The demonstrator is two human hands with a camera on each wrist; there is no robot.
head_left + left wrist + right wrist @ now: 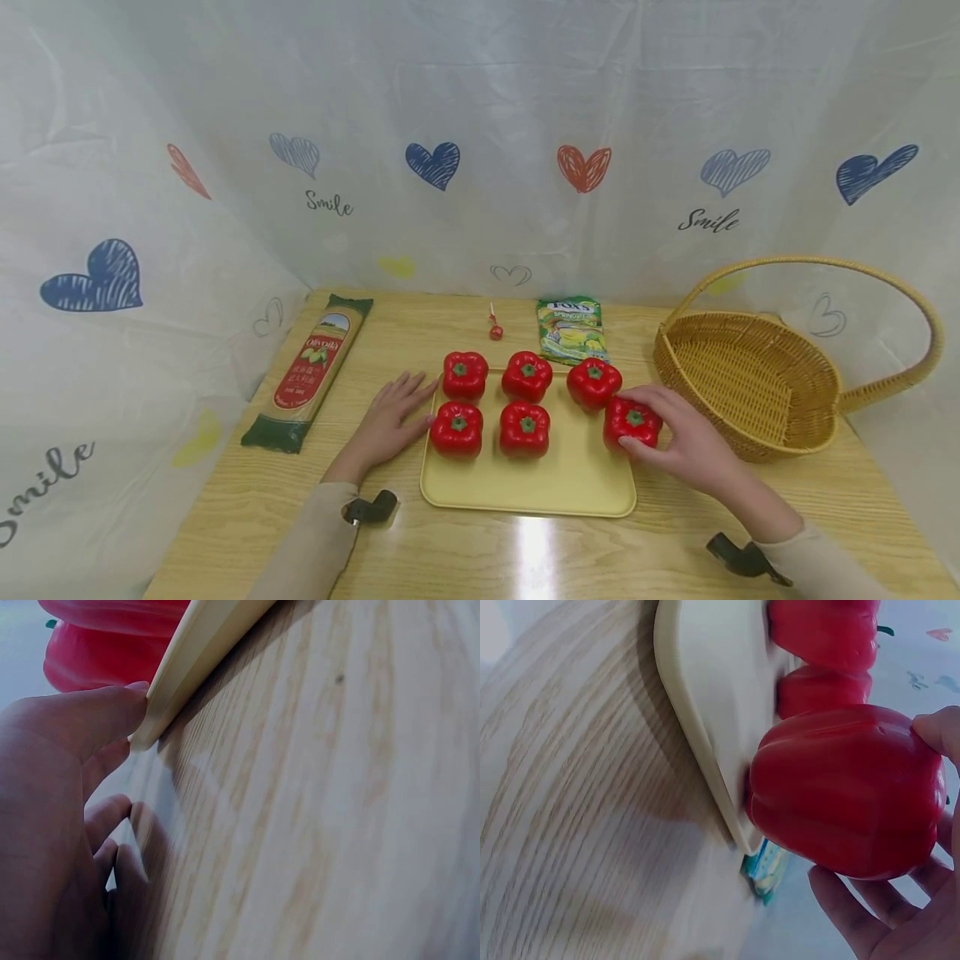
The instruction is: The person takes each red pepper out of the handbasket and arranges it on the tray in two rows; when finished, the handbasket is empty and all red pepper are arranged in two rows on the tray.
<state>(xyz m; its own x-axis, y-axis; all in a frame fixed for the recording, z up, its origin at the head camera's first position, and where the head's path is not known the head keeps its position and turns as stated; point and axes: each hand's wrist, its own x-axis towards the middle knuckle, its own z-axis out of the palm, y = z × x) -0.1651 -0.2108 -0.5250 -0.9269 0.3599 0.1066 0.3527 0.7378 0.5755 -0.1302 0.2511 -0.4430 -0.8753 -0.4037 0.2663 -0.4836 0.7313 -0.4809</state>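
Note:
My right hand (690, 442) grips a red bell pepper (632, 422) at the right side of the yellow tray (525, 487). In the right wrist view, thumb and fingers lie on either side of this pepper (847, 791), close over the tray's edge. My left hand (390, 421) rests on the table left of the tray, fingers stretched out. Its thumb (105, 716) is right at the tray's rim in the left wrist view. Several more red bell peppers stand on the tray in two rows, among them one at front left (457, 430) and one at back right (593, 383).
A wicker basket (742, 375) with a tall handle stands to the right. Behind the tray lie a lollipop (496, 331) and a green candy bag (572, 331). A long pasta pack (309, 371) lies at the left. A white curtain (495, 100) hangs behind the table.

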